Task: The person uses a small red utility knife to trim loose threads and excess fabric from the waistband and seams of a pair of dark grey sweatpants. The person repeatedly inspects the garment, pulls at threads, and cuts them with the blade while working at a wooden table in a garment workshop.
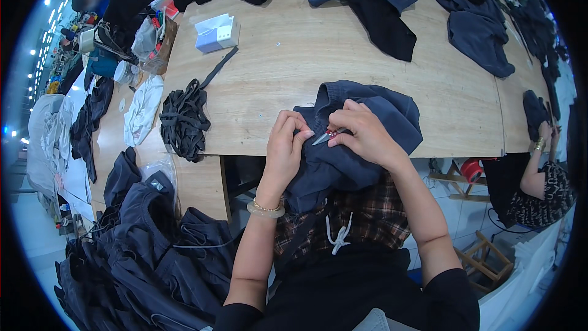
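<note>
The scene was evenly and brightly lit, with rows of ceiling lamps (pixel 43 43) glaring toward nine and ten o'clock. Shadows on the wooden table (pixel 294 55) stayed soft. Fisheye distortion bent its edges, and a black vignette ringed the slightly blurred rim.

Dark blue garment and small thread snips, held at the near edge of the worktop.

The dark blue garment (pixel 361 122) lay bunched and folded over the front edge of the wooden worktop (pixel 294 55), its upper part resting on the surface and its lower part hanging down toward the lap. The fabric was heavy-looking, with stitched seams and a rolled hem visible at the top fold. The thread snips (pixel 323 137) were small, with a silver pointed blade and a red grip, angled down to the left, their tip touching a gathered fold of the garment. Blade opening could not be determined.
</note>
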The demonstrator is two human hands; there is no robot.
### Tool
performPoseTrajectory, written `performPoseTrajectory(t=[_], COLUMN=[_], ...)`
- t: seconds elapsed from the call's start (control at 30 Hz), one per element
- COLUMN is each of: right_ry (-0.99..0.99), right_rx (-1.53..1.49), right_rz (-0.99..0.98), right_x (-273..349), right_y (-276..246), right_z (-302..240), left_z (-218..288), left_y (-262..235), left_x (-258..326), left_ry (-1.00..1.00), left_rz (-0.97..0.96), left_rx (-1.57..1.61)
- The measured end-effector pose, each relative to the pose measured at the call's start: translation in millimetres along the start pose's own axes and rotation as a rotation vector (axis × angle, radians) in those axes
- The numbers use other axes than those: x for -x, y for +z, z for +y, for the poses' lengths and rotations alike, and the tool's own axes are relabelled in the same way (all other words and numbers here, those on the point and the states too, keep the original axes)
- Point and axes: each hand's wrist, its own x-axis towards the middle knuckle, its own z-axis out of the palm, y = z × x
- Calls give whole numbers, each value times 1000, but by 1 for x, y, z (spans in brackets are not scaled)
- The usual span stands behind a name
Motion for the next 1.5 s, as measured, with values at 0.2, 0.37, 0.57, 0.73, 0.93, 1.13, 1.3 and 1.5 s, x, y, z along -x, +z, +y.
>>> performPoseTrajectory(t=[0.2,0.37,0.57,0.73,0.93,1.13,1.3,1.5], right_ry=[48,40,1,256,420,409,428,528], right_rx=[-62,-69,20,-203,-450,-572,-617,-570], right_rz=[93,79,61,271,410,424,462,409], right_x=[-2,-4,-6,2,22,30,43,41], right_y=[2,4,6,0,1,13,9,17], right_z=[1,-2,1,4,27,25,34,23], left_z=[-1,-2,-3,-21,8,-13,-22,12], left_y=[0,0,0,-23,-11,-3,-23,-2], left_x=[0,1,1,7,11,3,7,7], left_ry=[20,15,1,-312,-151,-391,-466,-349], left_rz=[11,4,33,435,-55,290,554,305], left_rx=[6,8,36,266,-9,331,183,21])
